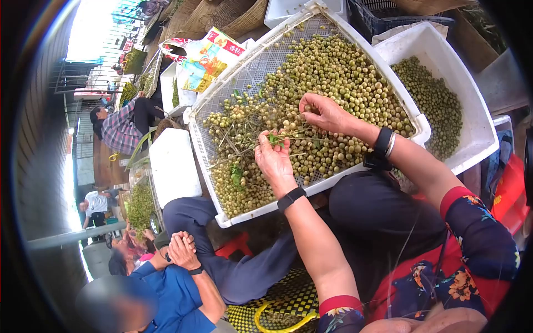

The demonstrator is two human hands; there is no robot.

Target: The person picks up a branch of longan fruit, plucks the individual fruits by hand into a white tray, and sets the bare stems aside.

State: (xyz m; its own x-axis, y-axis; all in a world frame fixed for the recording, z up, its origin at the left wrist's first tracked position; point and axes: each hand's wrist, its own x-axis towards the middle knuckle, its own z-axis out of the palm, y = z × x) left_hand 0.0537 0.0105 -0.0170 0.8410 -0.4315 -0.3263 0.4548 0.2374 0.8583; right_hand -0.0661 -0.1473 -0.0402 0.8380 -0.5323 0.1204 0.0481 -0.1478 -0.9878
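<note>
A white perforated plastic tray (206,178) holds many small round yellow-green fruits (347,69), with thin stems and a few leaves among them. Over its middle, my left hand (276,166) is closed with the fingertips pinching a thin twig (276,140) that bears green leaf bits. My right hand (328,115) is just above the fruits, up and to the right of the left one. Its thumb and index finger are curled together; whatever lies between them is too small or hidden to name. Both wrists wear dark bands.
A white bin (477,125) of smaller green fruits stands to the right. Beyond the tray's upper left lies a printed bag (214,58). A white foam lid (175,166) is at the left. A person in blue (172,291) sits close by, hands clasped. A yellow-black woven basket (288,294) stands below.
</note>
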